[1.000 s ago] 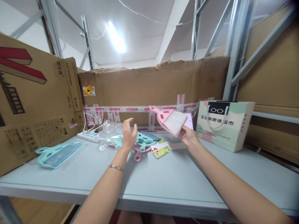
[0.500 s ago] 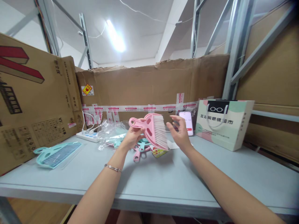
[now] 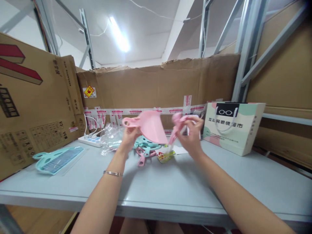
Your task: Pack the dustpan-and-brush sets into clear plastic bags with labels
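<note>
My two hands are apart, each gripping a piece in the air above the table. My left hand point(image 3: 129, 137) is clamped on the handle end of a pink dustpan point(image 3: 151, 126), whose straight edge points toward my other hand. My right hand point(image 3: 192, 136) grips a pink brush point(image 3: 177, 121), blurred and tilted; its lower end is close to the dustpan's corner, and I cannot tell whether they touch. I wear a silver bracelet point(image 3: 112, 173) on my left wrist.

Below and behind the dustpan lies a pile of turquoise pieces point(image 3: 148, 148), with a pink handle point(image 3: 141, 160) sticking out toward me. Just right of the pile is a colourful card point(image 3: 166, 156). A phone point(image 3: 199, 134) stands behind my right hand, partly hidden. Left of the pile lies crumpled clear plastic point(image 3: 110, 140), next to a white power strip point(image 3: 89, 141).

Farther left, a turquoise dustpan set point(image 3: 58, 161) lies on the grey table point(image 3: 156, 188). A paper bag point(image 3: 232, 130) printed with glasses stands at the right. A large cardboard box point(image 3: 36, 107) stands on the left, and a taped cardboard wall point(image 3: 146, 86) closes the back.
</note>
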Demonstrator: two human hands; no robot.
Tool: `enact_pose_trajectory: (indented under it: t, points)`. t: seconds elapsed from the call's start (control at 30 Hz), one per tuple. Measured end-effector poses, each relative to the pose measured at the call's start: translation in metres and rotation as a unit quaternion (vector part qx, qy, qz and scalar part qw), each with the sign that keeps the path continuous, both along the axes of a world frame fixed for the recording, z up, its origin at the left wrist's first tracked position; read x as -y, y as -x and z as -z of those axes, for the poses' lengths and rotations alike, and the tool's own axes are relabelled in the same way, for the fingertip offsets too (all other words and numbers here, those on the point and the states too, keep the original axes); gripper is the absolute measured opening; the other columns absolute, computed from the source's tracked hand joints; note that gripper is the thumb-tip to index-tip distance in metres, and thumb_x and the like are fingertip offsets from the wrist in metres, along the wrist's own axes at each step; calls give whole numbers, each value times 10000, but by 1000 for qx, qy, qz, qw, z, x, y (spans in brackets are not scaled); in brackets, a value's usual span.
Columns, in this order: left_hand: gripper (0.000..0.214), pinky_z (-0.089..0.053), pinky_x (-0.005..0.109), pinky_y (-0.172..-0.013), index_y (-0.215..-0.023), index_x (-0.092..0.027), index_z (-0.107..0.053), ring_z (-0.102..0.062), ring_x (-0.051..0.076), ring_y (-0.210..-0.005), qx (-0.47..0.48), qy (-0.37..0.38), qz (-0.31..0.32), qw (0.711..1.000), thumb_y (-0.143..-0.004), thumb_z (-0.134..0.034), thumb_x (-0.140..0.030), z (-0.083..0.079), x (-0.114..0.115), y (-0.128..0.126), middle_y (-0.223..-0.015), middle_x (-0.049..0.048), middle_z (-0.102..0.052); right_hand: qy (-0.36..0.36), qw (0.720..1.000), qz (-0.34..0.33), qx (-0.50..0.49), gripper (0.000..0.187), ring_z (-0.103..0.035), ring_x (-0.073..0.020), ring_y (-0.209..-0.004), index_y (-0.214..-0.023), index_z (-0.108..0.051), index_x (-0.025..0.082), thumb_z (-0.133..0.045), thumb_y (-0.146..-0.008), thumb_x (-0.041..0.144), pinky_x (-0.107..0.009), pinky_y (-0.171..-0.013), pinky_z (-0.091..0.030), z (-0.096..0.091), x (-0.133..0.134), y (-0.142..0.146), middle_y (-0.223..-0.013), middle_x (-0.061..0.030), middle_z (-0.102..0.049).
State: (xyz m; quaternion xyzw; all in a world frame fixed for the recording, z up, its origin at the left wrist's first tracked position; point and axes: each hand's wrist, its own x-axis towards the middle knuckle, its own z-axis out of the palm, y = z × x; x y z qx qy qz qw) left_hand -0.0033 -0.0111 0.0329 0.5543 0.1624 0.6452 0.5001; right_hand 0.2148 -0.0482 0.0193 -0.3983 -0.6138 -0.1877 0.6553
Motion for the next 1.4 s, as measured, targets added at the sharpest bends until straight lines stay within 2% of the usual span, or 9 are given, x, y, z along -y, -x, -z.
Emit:
enact_pose_trajectory:
  t: [0.13, 0.33, 0.53, 0.67, 0.8, 1.03, 1.23, 1.33, 1.4]
  points:
    - [377, -489, 236, -683, -1005, -244, -593, -592, 135, -842, 41, -16, -43, 998, -649, -706, -294, -5, -12, 19, -949, 22, -644, 1, 999, 27, -39, 142, -397, -250, -1072, -803, -550, 208, -548, -733, 333, -453, -945, -346, 1, -10, -15, -1043, -78, -385]
    - [360, -485, 245, -683, -995, -217, -609, -603, 143, -810, 73, 33, -43, 996, -675, -681, -368, -2, -16, 15, -965, 24, -656, 25, 1000, 12, -10, 166, -431, -241, -1017, -837, -615, 216, -563, -734, 336, -439, -910, -385, 22, -26, -5, -1058, -79, -402]
    - [305, -465, 249, -728, -946, -181, -614, -608, 156, -828, 130, 56, -76, 987, -700, -644, -358, -4, -21, 18, -870, 18, -671, 52, 995, 12, -84, 253, -463, -216, -909, -829, -658, 182, -542, -746, 391, -402, -869, -408, 31, -34, -12, -968, -80, -427]
    - [334, -462, 273, -745, -965, -172, -605, -610, 169, -824, 116, 59, -72, 989, -708, -629, -385, -5, -19, 16, -867, 27, -672, 131, 978, -35, -158, 321, -450, -159, -654, -886, -665, 162, -537, -737, 416, -314, -656, -434, 25, -29, -15, -712, -18, -453]
    - [428, -461, 301, -756, -1014, -151, -591, -615, 186, -820, 87, 57, -58, 993, -709, -619, -450, -5, -16, 14, -894, 57, -668, 177, 950, -92, -239, 359, -337, -110, -504, -939, -647, 148, -559, -719, 418, -253, -504, -342, 19, -24, -12, -538, 48, -380]
    - [384, -461, 280, -749, -996, -175, -606, -617, 185, -835, 50, 39, -17, 998, -689, -669, -397, 0, -17, 15, -893, 37, -672, 160, 931, -157, -289, 267, -482, -116, -564, -883, -592, 177, -596, -676, 345, -248, -553, -391, 23, -26, -9, -679, 0, -584]
    - [374, -465, 257, -712, -966, -210, -613, -613, 168, -819, 61, 13, 10, 998, -645, -719, -369, 2, -17, 12, -909, 24, -668, 129, 928, -195, -288, 263, -512, -116, -493, -850, -510, 197, -595, -701, 396, -253, -537, -419, 27, -32, -10, -558, 41, -562]
    - [364, -456, 233, -653, -942, -216, -615, -605, 143, -754, 65, 7, 1, 998, -634, -728, -372, 2, -17, 12, -889, 19, -664, 134, 937, -175, -270, 264, -545, -132, -527, -833, -514, 196, -574, -719, 426, -268, -566, -436, 23, -28, -14, -563, 30, -568]
    - [363, -442, 214, -601, -932, -211, -619, -589, 124, -698, 65, 15, -25, 997, -633, -725, -386, 1, -18, 13, -869, 16, -658, 166, 955, -116, -216, 267, -538, -143, -534, -804, -558, 188, -552, -734, 446, -280, -565, -425, 16, -22, -19, -560, 15, -566]
